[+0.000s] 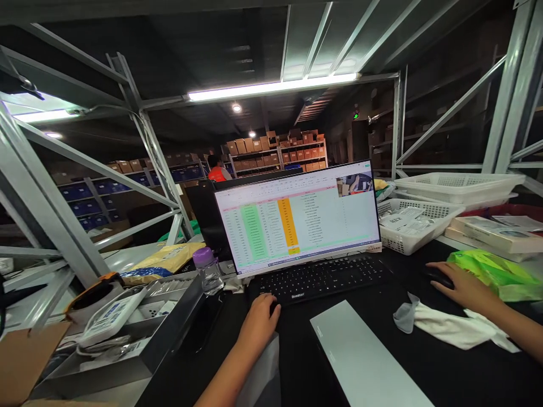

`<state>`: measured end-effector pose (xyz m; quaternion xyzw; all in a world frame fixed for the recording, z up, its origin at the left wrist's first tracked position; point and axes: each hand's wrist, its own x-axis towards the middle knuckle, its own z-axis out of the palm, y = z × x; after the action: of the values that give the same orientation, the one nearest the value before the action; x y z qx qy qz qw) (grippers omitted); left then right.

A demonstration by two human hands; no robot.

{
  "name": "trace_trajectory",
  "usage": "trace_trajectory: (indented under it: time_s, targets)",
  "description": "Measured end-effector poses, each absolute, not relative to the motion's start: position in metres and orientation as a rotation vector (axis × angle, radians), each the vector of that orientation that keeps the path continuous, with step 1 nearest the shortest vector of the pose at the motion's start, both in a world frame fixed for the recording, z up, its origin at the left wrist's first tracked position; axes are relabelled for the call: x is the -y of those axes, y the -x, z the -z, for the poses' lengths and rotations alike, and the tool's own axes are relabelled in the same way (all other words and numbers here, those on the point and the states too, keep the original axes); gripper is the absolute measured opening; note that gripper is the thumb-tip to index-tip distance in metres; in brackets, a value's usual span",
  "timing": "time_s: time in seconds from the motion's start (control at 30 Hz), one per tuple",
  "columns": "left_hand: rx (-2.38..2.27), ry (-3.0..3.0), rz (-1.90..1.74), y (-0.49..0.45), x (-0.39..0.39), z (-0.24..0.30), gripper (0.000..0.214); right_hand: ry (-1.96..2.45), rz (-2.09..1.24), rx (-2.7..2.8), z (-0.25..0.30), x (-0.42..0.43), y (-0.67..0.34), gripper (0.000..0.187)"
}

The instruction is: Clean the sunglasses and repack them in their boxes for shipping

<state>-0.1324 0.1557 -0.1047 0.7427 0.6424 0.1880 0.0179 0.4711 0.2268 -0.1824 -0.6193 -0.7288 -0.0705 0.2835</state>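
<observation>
My left hand (259,317) rests at the lower left corner of a black keyboard (331,274), its fingers bent loosely over the keys and nothing in its grasp. On the right, my right hand (462,285) lies over a black computer mouse (440,276), fingers around it. A monitor (263,226) behind the keyboard displays a spreadsheet with green and orange columns and a small video picture in its upper right corner. Between my forearms lies a long pale box (365,353). A crumpled white cloth (452,327) sits just below my right hand.
Left of the keyboard stand a purple-capped bottle (207,271), a dark phone (198,325) and a grey box of small items (148,339). White baskets (418,240) and a green plastic bag (494,274) are at right. Metal rack posts frame the desk; a person in an orange vest (218,173) is beyond.
</observation>
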Motion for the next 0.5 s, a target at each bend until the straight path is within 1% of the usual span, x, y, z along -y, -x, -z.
trace_trajectory:
  time_s: [0.2, 0.5]
  targets:
    - [-1.999, -2.299, -0.468, 0.120, -0.146, 0.107, 0.047, 1.583, 0.189, 1.989, 0.196, -0.237, -0.486, 0.053]
    - [-2.023, -2.294, -0.429, 0.113, -0.137, 0.099, 0.052, 1.532, 0.170, 2.027, 0.199, -0.241, -0.494, 0.050]
